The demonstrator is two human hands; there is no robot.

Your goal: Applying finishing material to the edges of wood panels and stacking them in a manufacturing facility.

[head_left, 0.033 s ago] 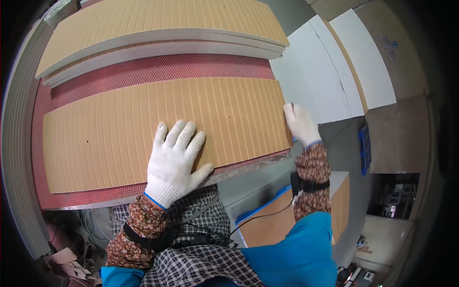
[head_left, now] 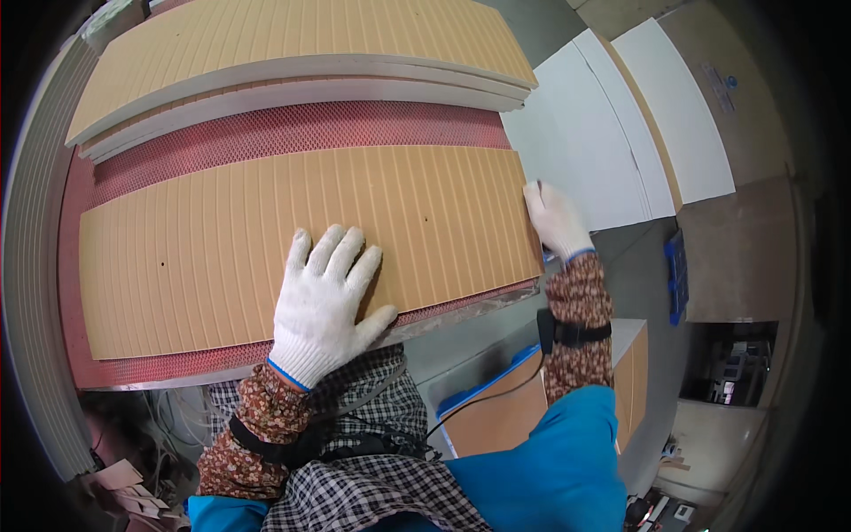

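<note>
A long tan grooved board (head_left: 222, 239) with small dark holes lies on a red mesh-textured mat (head_left: 310, 124) on the bench. My left hand (head_left: 324, 297), in a white knit glove, presses flat on the near middle of this board, fingers spread. At the board's right end is my right hand (head_left: 558, 220), gloved too. Its fingers are closed, and a small dark bit shows at the fingertips; what they hold is too small to name.
Stacked tan boards with white edges (head_left: 301, 66) lie beyond, across the mat. White panels (head_left: 576, 133) stand at the right, with a blue pallet (head_left: 676, 277) past them. Below my right arm is a tan-topped stack (head_left: 496, 417). A ribbed grey panel (head_left: 35, 239) borders the left.
My right hand has shifted slightly away from me along the board's right end. My left hand and the board stay in place.
</note>
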